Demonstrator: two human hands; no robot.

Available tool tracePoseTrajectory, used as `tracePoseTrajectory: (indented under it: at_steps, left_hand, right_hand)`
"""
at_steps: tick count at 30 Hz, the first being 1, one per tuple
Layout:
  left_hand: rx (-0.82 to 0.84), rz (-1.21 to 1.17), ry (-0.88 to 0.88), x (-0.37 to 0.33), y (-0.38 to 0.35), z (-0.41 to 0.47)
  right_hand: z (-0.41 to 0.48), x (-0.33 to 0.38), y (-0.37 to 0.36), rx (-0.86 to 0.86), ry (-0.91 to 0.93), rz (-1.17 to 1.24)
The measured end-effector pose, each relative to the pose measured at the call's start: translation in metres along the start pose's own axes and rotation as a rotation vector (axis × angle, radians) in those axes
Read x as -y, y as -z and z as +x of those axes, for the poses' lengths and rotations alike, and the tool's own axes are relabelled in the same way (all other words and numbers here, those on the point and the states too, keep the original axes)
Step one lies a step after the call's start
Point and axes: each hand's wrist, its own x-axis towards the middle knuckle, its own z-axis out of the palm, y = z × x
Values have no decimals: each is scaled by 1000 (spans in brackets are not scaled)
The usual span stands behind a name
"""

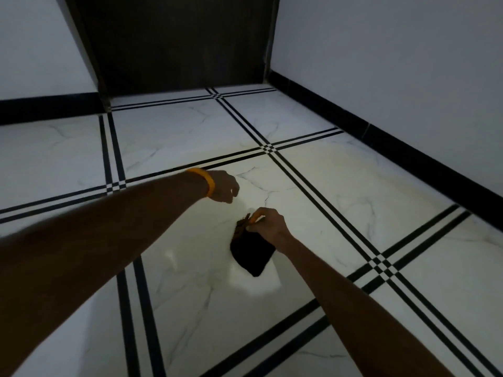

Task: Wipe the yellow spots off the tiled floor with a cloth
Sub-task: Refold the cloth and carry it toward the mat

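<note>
over near tile of tiled floor (pixel 190 281), my right hand (pixel 268 225) pinches dark cloth (pixel 251 254) by top edge, cloth dangling. left hand (pixel 224 186) just beyond, loosely curled, empty. faint yellow spots (pixel 337 170) farther right: should bunch cloth into pad, press flat, rub there.

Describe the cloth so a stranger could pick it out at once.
Start at the dark door, then come down to the marble tile framed by black stripes. The right hand grips the cloth there: the only solid black patch on that white tile.
</note>
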Motion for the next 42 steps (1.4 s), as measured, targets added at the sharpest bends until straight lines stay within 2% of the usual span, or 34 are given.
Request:
tracePoseTrajectory:
  at_steps: [4, 8, 10, 14, 17, 19, 22, 24, 26, 28, 31, 36, 39, 42]
  left_hand:
    - [-51, -185, -78, -11, -18, 3]
    - [-190, -418, -142, -8, -17, -3]
    - [-243, -538, -163, -6, -15, -7]
    - [-306, -969, -145, -5, -3, -15]
    - [-323, -1107, -176, -4, 8, -23]
    - [-355, -1106, -206, -5, 11, -27]
    - [-360, -984, -225, -7, 16, -32]
    - [-423, -879, -210, -10, 24, -33]
    - [-553, -852, -203, -14, 35, -36]
    - [-665, -855, -224, -18, 47, -39]
    - [-765, -865, -205, -19, 64, -45]
    - [-914, -857, -160, -9, 74, -54]
    - [-942, -808, -92, 3, 73, -59]
    - [-872, -719, -16, 11, 70, -62]
  right_hand:
    - [-5, 23, 22, 24, 94, -1]
    - [0, 49, 45, 54, 227, -49]
    - [1, 63, 57, 66, 225, 41]
    - [-1, 82, 88, 106, 175, 301]
    - [0, 85, 105, 161, 119, 498]
    - [-2, 88, 112, 179, 94, 556]
    - [-5, 95, 121, 170, 86, 529]
    - [-6, 97, 123, 120, 97, 371]
    - [-7, 101, 122, -19, 153, 92]
    - [-9, 108, 122, -75, 221, 64]
    - [-16, 121, 122, 70, 263, 206]
    - [-15, 116, 125, 220, 221, 44]
    - [-17, 107, 130, 202, 206, 154]
    - [-22, 110, 134, 209, 231, 569]
